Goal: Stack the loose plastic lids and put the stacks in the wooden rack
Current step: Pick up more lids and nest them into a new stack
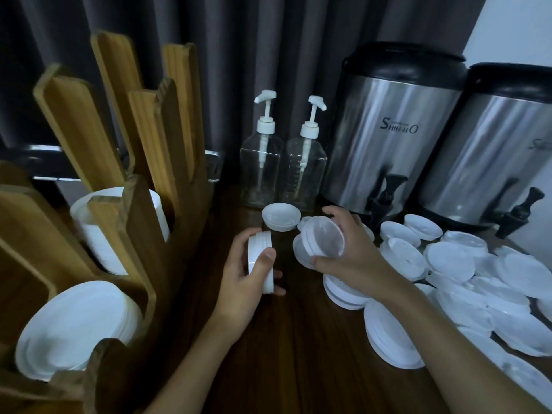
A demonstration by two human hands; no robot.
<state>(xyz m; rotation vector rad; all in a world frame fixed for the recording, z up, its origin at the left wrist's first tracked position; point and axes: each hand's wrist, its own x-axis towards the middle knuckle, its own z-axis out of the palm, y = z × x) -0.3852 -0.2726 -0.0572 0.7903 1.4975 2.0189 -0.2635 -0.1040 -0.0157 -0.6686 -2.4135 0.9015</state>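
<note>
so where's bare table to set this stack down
Bare table lies near you, between the rack on the left and the loose lids on the right. Behind the stack in the left hand and the lid in the right hand, and along the right, it is crowded up to the urns.

Matt white plastic lids (451,259), grained wooden rack (143,222), brushed-steel urns (388,138).

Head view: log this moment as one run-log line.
left hand: grips small lid stack | right hand: holds lid, tilted | wooden rack: two slots hold lids | loose lids: many on table
</note>
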